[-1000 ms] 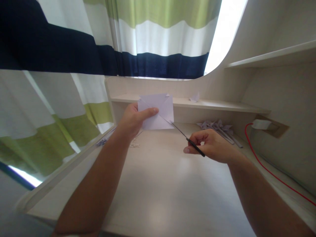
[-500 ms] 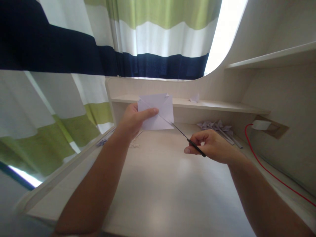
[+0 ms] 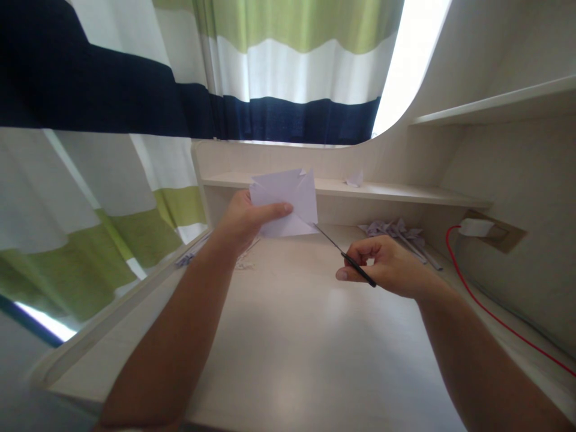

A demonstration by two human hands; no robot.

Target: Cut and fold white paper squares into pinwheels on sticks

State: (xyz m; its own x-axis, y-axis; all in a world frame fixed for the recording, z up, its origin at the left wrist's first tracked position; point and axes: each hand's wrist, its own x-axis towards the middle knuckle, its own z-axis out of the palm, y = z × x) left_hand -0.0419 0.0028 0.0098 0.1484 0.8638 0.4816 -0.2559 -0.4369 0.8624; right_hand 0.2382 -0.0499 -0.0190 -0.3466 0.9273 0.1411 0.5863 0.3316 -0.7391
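My left hand (image 3: 243, 219) holds a pale lilac square of paper (image 3: 288, 195) up above the desk, thumb across its lower left part. The paper shows diagonal creases and small cuts at its upper corner. My right hand (image 3: 387, 265) grips black-handled scissors (image 3: 344, 255), whose thin blades point up and left and meet the paper's lower right corner. Both forearms reach in from the bottom of the view.
A pale wooden desk (image 3: 288, 336) lies below, with a low shelf (image 3: 382, 191) at the back carrying a small folded paper piece (image 3: 355, 178). Several folded lilac paper pieces (image 3: 396, 231) lie at the back right. A red cable (image 3: 486, 306) runs from a white plug (image 3: 474, 227). Striped curtains (image 3: 180, 90) hang behind and to the left.
The paper has tilted slightly in my left hand and the thumb slid a little right. The scissor blades stay at the lower right corner.
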